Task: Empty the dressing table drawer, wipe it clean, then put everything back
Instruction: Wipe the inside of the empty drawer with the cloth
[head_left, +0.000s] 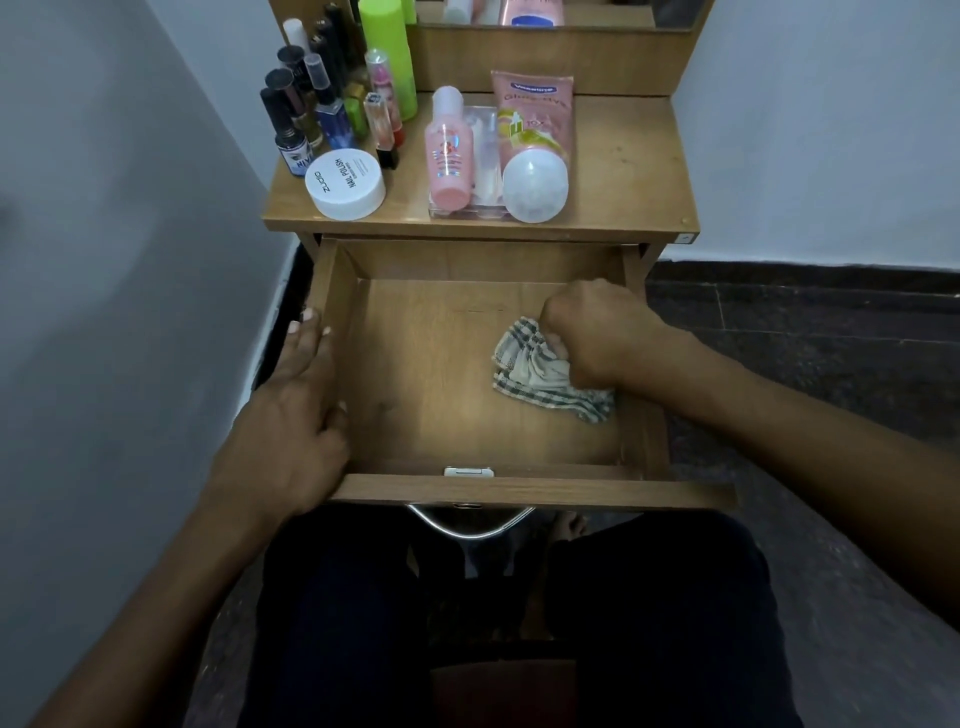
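Left hand (298, 410) flat, fingers extended; right hand (592, 332) fisted, knuckles up, forearm angled inward

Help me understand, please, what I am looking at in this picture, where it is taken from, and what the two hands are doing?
There is no machine here: a person wears a camera on the head, so the single view looks forward and down over their own arms and lap. In front is a wooden dressing table with its drawer pulled open and emptied. The right hand grips a checked cloth against the drawer floor near the right wall, its fingers curled round it. The left hand rests on the drawer's left wall, apparently steadying it. On the tabletop stand a white nail polish jar, a cluster of small dark bottles, a green bottle, and a clear tray with a pink bottle and a pink tube.
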